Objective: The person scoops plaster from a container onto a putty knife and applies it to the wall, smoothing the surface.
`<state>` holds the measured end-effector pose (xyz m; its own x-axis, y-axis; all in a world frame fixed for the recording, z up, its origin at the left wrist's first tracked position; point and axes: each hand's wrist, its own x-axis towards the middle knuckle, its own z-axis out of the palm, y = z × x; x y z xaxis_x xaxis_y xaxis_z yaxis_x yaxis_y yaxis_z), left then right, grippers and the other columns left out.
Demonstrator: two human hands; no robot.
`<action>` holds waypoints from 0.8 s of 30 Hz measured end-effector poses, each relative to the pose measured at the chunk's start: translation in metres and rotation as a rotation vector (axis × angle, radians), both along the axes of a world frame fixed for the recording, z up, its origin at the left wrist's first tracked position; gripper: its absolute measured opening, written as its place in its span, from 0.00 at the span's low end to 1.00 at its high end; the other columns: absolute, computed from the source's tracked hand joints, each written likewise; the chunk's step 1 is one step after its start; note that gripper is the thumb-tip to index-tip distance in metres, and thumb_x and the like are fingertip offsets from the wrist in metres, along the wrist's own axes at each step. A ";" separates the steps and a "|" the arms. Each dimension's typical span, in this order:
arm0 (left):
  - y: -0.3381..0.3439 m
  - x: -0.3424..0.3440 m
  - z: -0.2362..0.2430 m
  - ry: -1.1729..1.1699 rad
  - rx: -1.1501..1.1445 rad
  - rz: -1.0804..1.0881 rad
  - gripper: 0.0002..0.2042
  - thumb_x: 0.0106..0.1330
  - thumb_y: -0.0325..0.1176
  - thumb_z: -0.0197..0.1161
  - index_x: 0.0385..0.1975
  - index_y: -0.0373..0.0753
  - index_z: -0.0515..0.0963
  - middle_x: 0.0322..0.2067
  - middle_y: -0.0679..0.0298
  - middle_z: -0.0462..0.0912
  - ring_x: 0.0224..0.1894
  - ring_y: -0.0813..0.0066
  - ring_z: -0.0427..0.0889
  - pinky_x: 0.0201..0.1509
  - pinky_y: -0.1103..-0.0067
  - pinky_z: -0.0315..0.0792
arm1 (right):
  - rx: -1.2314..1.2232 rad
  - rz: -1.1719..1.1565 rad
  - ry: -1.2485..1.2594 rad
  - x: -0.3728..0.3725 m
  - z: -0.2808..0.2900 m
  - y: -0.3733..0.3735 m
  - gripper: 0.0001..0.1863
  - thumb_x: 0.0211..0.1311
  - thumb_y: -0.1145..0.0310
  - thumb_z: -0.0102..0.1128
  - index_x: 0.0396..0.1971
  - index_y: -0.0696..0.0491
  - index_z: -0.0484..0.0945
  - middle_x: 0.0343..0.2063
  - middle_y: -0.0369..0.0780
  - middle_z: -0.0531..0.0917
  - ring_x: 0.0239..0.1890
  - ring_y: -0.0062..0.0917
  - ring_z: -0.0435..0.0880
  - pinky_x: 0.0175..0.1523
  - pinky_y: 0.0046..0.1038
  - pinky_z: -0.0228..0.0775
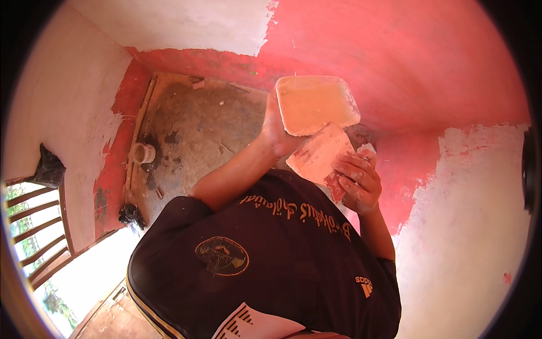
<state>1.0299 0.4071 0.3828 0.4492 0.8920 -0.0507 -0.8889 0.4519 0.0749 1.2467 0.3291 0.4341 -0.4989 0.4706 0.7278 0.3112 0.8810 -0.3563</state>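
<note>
My left hand point(275, 135) holds up a squarish, rounded-corner tray point(315, 100) coated with pale orange, paste-like material. In my right hand point(357, 176) is a flat, wide-bladed scraper point(316, 153), smeared with pale residue and reddish patches, its upper edge at the tray's lower rim. White residue marks my right fingers, which are wrapped round the scraper. The fingers of my left hand are mostly hidden behind the tray.
Red walls point(384, 62) carry ragged white patches point(457, 198). Below, a stained concrete floor point(197, 113) holds a white bucket point(143, 153) and dark plastic point(131, 214). A barred window point(39, 231) with black plastic point(49, 168) is at left.
</note>
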 end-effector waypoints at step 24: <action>0.004 -0.004 0.003 0.240 0.033 0.107 0.33 0.75 0.62 0.39 0.68 0.44 0.70 0.66 0.62 0.74 0.65 0.58 0.75 0.62 0.59 0.74 | -0.246 -0.340 0.362 -0.002 -0.012 0.010 0.05 0.75 0.74 0.56 0.45 0.57 0.71 0.43 0.45 0.85 0.45 0.30 0.84 0.52 0.30 0.74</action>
<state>1.0255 0.4111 0.3857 0.3309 0.9367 -0.1145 -0.8864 0.3502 0.3027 1.2450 0.3389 0.4216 -0.0279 0.7395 0.6726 0.3828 0.6295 -0.6762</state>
